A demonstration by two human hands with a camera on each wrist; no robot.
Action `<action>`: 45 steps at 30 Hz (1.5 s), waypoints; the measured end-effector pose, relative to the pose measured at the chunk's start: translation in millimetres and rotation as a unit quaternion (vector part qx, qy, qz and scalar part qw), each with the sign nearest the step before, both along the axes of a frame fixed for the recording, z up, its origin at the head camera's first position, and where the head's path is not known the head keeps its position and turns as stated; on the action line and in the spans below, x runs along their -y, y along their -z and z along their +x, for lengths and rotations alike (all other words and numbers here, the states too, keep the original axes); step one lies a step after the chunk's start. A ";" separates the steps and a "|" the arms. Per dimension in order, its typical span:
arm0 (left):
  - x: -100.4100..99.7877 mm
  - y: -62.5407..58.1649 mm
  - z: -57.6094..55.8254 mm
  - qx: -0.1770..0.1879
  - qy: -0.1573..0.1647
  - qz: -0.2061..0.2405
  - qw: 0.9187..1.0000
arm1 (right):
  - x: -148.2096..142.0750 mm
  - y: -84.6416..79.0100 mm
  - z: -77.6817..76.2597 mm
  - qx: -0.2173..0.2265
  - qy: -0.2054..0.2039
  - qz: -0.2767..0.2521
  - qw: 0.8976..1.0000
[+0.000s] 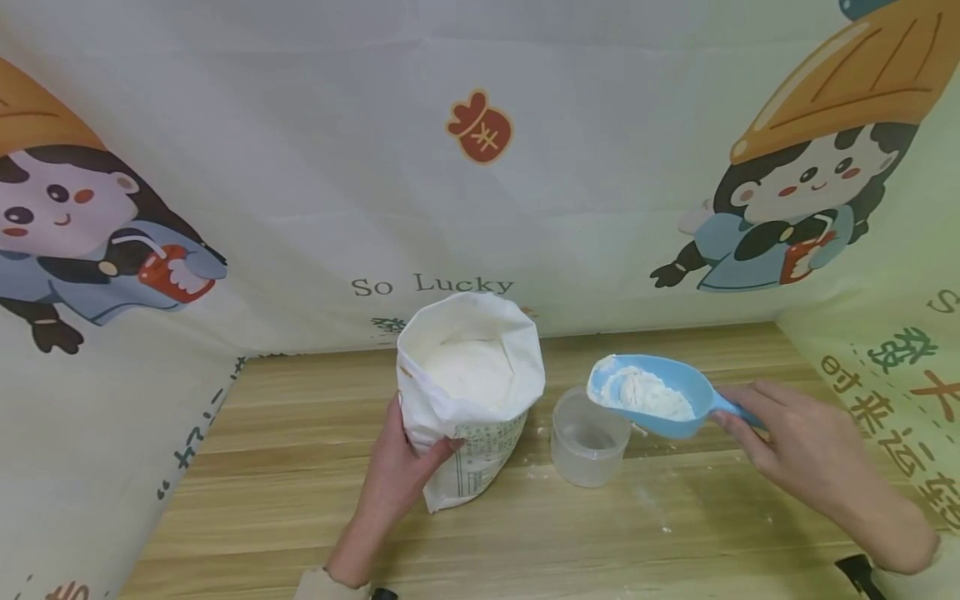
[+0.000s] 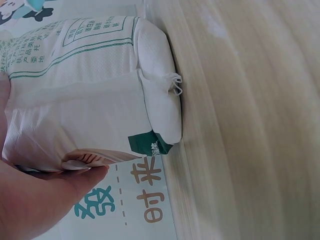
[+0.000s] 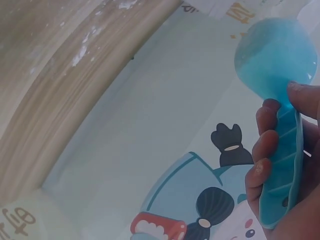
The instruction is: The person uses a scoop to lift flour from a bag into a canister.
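Observation:
My left hand (image 1: 397, 471) grips the side of an open white flour bag (image 1: 480, 450), thumb across its printed front. White flour (image 1: 472, 367) shows inside the wide mouth. In the left wrist view the fingers (image 2: 85, 180) reach around the bag's side, and its bottom end is near the wood. A light blue scoop (image 1: 678, 425) is held by its handle in my right hand (image 1: 810, 446), its bowl heaped with flour. The bowl's tip overlaps the rim of a clear plastic jar (image 1: 588, 458) beside the bag. The right wrist view shows fingers curled around the ribbed handle (image 3: 285, 155).
White specks of powder (image 1: 666, 529) dot the wooden tabletop (image 1: 262, 492) around the jar. A printed cloth (image 1: 315, 167) with cartoon figures hangs behind the table and along both sides.

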State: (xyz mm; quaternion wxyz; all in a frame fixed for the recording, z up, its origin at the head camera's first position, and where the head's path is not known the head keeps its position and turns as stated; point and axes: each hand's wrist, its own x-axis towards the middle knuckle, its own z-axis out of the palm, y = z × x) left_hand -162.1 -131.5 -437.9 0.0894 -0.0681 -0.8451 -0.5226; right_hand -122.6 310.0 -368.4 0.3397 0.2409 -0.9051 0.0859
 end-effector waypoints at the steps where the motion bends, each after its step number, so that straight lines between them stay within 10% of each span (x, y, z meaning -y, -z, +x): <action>1: 0.1 -0.3 0.1 -0.001 -0.001 -0.002 1.000 | -0.5 -0.4 -0.2 0.000 -0.001 0.005 1.000; 45: 0.3 -1.0 0.0 -0.002 -0.002 0.003 1.000 | 24.0 -57.7 -18.9 0.088 -0.050 0.185 0.977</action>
